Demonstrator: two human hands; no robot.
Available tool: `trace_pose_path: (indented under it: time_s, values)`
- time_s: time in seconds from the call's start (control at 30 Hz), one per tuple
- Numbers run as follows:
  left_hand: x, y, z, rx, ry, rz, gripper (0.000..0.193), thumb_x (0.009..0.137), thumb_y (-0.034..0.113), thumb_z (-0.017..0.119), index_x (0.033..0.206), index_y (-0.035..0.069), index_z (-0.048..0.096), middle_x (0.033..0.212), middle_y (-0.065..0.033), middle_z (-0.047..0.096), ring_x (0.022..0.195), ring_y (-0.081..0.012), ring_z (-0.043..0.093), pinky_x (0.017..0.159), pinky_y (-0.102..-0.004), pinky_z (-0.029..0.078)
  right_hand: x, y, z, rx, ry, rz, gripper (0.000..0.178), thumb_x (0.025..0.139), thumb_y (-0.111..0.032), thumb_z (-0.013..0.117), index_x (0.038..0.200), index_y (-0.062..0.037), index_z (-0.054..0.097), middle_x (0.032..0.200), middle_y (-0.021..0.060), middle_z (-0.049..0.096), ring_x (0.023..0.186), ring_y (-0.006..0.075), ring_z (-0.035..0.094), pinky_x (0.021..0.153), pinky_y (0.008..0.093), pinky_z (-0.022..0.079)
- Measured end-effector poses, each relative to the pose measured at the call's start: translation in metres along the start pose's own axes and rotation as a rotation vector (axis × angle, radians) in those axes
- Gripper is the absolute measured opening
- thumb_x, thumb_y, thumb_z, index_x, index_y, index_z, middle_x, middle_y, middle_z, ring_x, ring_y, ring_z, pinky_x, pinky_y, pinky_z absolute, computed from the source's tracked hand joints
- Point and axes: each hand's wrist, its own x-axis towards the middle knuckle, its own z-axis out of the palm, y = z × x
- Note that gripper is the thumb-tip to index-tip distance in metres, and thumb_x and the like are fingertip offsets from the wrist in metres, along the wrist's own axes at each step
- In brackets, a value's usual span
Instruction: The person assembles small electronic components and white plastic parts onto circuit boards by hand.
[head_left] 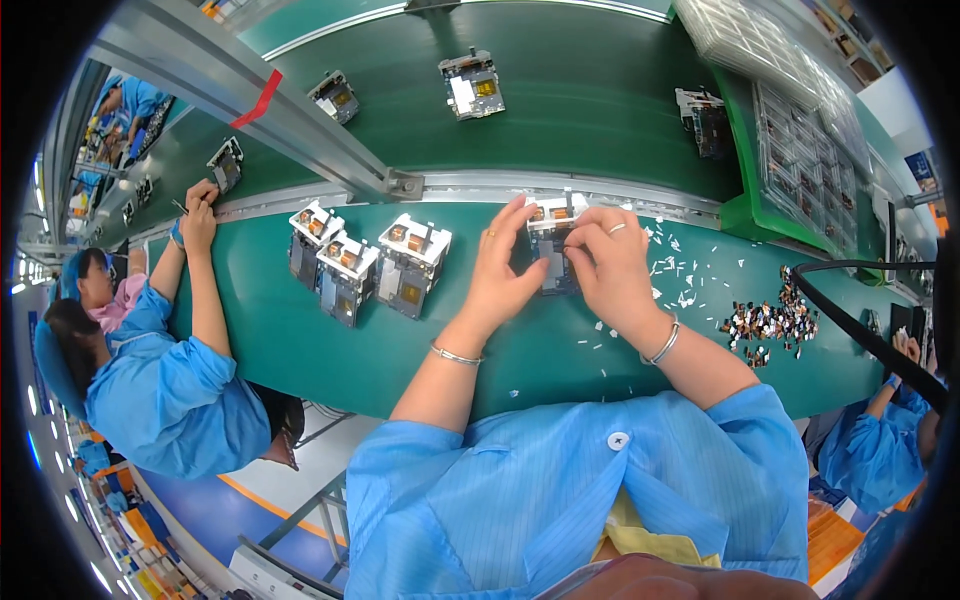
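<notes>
In front of me stands a circuit-board assembly [552, 262] with a dark board and a white plastic top that carries copper-coloured parts. My left hand [505, 265] holds its left side, fingers at the white top and thumb against the board. On its right side, my right hand [612, 262] has thumb and index finger pinched together close to the board. Whatever is between those fingertips is too small to make out. Three similar assemblies [408, 268] stand to the left of my hands.
White slivers [672, 265] and a pile of small parts [770, 322] lie to the right. A black cable [865, 315] arches over there. Beyond the metal rail [480, 186], more assemblies [472, 86] sit on a green conveyor. A green crate [740, 170] holds clear trays. Co-workers [175, 375] sit at both sides.
</notes>
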Motion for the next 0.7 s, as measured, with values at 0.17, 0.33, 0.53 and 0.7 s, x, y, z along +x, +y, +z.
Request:
trace_pose_path:
  time_s: [0.17,0.33,0.53,0.7]
  values:
    - [-0.001,-0.003,0.006,0.034,0.041,-0.013,0.072,0.073,0.008,0.072,0.14,0.017,0.046,0.148,-0.0058,0.042,0.116,-0.0225,0.05,0.09,-0.0342,0.044,0.005,-0.002,0.004,-0.072,0.003,-0.003,0.013,0.078,-0.006,0.07,0.088,-0.0095,0.062,0.105,0.0027,0.057,0.106,0.0267,0.051,0.091,0.0407,0.035]
    - [0.0,-0.004,0.011,0.047,0.061,-0.019,0.069,0.074,0.008,0.072,0.138,0.015,0.048,0.142,-0.0062,0.048,0.113,-0.0226,0.05,0.091,-0.0335,0.043,0.006,0.0,0.006,-0.101,0.021,-0.029,0.013,0.078,-0.007,0.07,0.089,-0.0102,0.063,0.105,0.0029,0.057,0.104,0.0266,0.051,0.089,0.0413,0.035]
    - [0.004,0.004,0.023,-0.001,0.142,-0.097,0.06,0.077,0.007,0.07,0.133,0.013,0.051,0.122,-0.0067,0.056,0.114,-0.022,0.049,0.094,-0.034,0.043,0.004,0.001,0.007,-0.121,0.055,-0.061,0.016,0.077,-0.005,0.07,0.09,-0.0115,0.063,0.106,0.0032,0.058,0.103,0.0276,0.052,0.089,0.0418,0.036]
    - [0.006,0.001,0.035,-0.279,0.24,-0.189,0.048,0.075,0.003,0.066,0.122,0.01,0.056,0.121,-0.0119,0.058,0.106,-0.0272,0.056,0.09,-0.0377,0.048,0.004,0.003,0.009,-0.145,0.092,-0.119,0.018,0.076,-0.005,0.07,0.091,-0.0125,0.063,0.107,0.0032,0.058,0.105,0.0274,0.052,0.089,0.0421,0.036]
